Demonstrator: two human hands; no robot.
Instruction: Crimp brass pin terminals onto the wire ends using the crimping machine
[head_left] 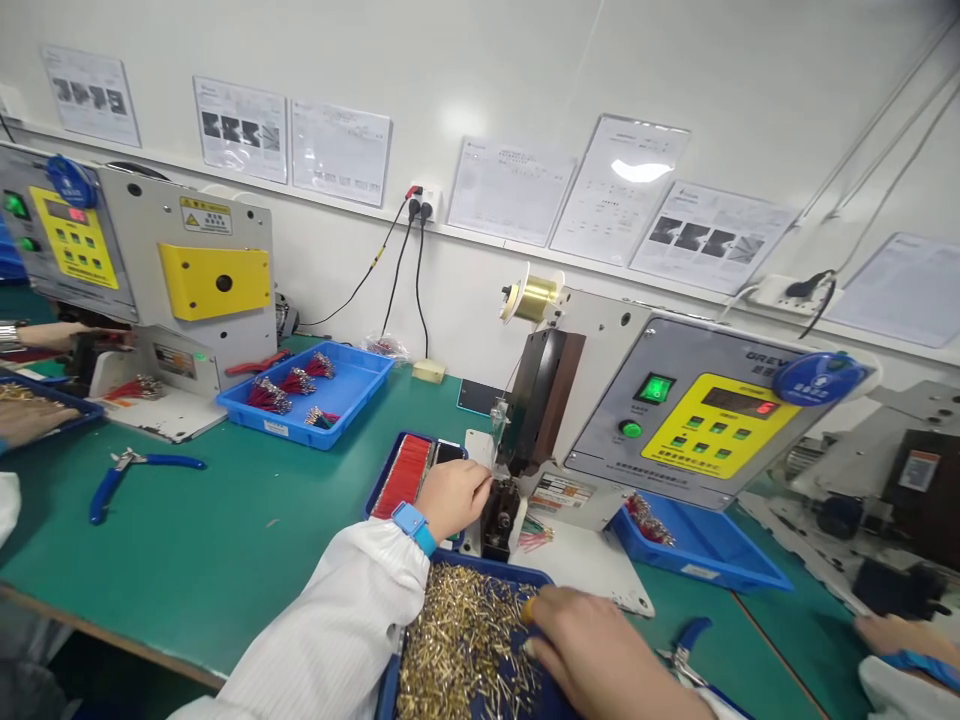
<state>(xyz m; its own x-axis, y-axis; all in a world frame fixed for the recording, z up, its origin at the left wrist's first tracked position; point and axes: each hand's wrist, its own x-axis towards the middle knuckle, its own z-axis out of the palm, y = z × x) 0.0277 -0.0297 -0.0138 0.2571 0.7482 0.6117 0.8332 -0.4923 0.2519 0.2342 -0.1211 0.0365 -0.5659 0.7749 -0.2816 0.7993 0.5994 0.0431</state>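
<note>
My left hand [452,498], with a blue wrist strap [414,528], is closed beside the crimping head [499,518] of a grey bench crimping machine [679,415]. What its fingers hold is hidden. Under it lies a blue tray [405,478] of red-sleeved items. My right hand [592,650] sits over a blue tray of loose brass terminals [465,645], with a small brass piece at its fingertips. A brass spool [534,298] stands on top of the machine.
A second crimper [150,265] stands at the left, near a blue tray of wire bundles [304,395] and blue-handled pliers [135,480]. A co-worker's hands [30,420] work at the far left, and another person's hand [904,635] shows at the lower right. Papers line the wall.
</note>
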